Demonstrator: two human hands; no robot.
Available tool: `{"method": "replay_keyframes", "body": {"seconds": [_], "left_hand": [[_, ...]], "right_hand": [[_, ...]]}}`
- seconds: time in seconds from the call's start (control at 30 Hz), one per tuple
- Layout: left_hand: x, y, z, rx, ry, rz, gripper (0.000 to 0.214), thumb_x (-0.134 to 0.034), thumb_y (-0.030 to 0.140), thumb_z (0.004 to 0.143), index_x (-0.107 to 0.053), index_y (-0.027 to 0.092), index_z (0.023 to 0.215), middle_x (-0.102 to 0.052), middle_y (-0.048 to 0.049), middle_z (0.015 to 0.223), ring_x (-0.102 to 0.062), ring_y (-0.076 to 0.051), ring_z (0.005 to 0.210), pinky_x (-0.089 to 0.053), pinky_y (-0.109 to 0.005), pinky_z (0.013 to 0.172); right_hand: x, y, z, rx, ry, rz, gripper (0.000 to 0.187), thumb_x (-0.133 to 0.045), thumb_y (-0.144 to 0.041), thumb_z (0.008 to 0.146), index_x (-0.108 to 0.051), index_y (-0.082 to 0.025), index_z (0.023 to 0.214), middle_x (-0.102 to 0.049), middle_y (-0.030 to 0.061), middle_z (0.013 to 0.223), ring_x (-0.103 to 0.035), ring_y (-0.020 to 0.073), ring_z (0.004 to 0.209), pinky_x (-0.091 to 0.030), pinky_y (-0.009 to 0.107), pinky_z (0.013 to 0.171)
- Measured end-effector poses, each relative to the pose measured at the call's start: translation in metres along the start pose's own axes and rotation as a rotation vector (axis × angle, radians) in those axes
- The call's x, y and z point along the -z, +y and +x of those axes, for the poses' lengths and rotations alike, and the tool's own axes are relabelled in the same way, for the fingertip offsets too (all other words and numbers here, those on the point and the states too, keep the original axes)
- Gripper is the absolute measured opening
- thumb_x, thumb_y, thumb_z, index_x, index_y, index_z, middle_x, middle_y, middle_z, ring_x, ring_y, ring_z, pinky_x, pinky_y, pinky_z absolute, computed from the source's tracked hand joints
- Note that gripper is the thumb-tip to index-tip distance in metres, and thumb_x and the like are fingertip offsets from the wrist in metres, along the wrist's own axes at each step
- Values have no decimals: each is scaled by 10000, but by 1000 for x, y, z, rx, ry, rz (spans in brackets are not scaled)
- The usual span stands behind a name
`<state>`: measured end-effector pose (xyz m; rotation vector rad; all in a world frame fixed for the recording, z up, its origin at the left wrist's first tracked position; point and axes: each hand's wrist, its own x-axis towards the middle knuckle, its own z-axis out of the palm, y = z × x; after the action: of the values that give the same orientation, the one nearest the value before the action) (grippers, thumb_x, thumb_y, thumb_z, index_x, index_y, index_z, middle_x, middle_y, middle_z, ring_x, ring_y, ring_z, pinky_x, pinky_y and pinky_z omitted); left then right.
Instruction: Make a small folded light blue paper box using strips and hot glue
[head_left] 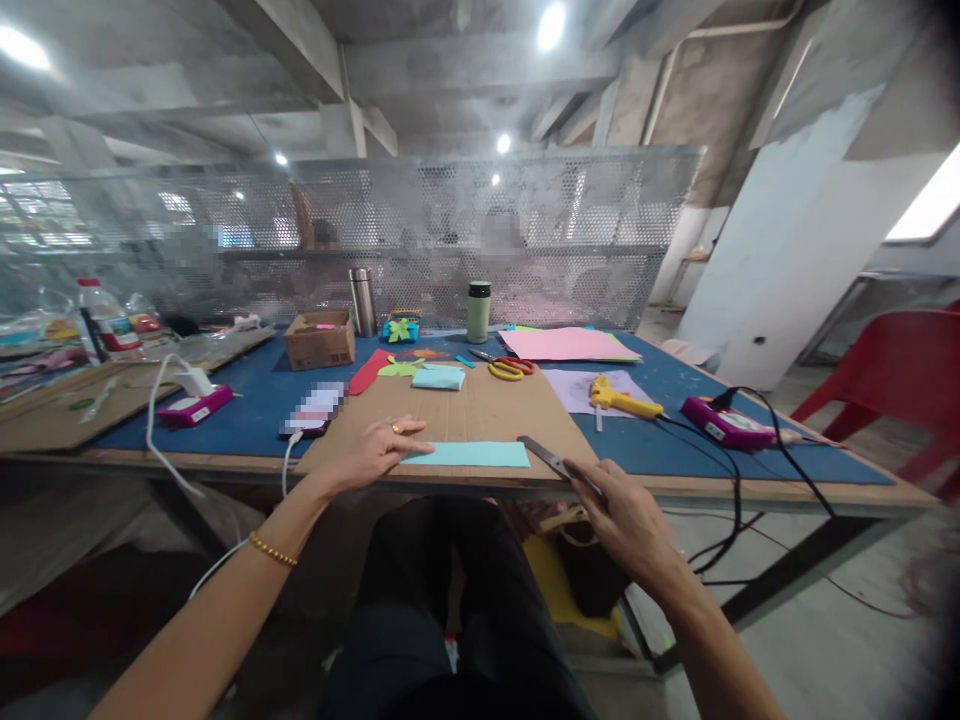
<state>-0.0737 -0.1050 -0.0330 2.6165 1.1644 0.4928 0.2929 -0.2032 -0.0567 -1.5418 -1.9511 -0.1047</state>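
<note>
Right hand (626,510) round knife (546,456) (left (375,450) atop strip (476,455))

A matt, smooth face is shown by the light-blue strip (480,455), though paper cannot be told from felt; dull brown cardboard is seen in the sheet (517,410) beneath; the bladed tool (544,457) is fronted by smooth grey metal; a metallic sheen is given off by the silver flask (363,303); hard plastic is suggested by the yellow glue gun (628,403) and red chair (885,360); the metal-looking panel (420,265) is perforated.
</note>
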Motion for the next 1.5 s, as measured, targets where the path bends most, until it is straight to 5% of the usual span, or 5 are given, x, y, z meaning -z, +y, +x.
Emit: {"method": "replay_keyframes", "body": {"seconds": [0.67,1.1,1.5], "left_hand": [[1,1,-1,-11,6,-29,386,-447,221,941,-676,331,1231,-484,10,1491,-392,-205,1406,-266,-397,1182],[-3,-4,0,-17,18,-27,411,-444,192,921,-677,334,1228,-495,9,1482,-401,-200,1400,-265,-405,1184],[0,0,-1,-3,-11,5,430,-435,186,920,-660,340,1253,-471,14,1500,-383,-206,1411,-259,-405,1184]], "right_hand": [[2,-10,-2,50,31,-23,323,-402,-292,980,-653,-213,1168,-615,58,878,-631,187,764,-473,297,674],[13,-43,1,214,4,-544,271,-452,-122,910,-605,-204,1117,-591,65,880,-555,171,678,-322,286,538],[18,-55,13,391,32,-637,233,-509,-71,895,-613,-161,1083,-582,85,873,-524,214,746,-359,335,657]]}}
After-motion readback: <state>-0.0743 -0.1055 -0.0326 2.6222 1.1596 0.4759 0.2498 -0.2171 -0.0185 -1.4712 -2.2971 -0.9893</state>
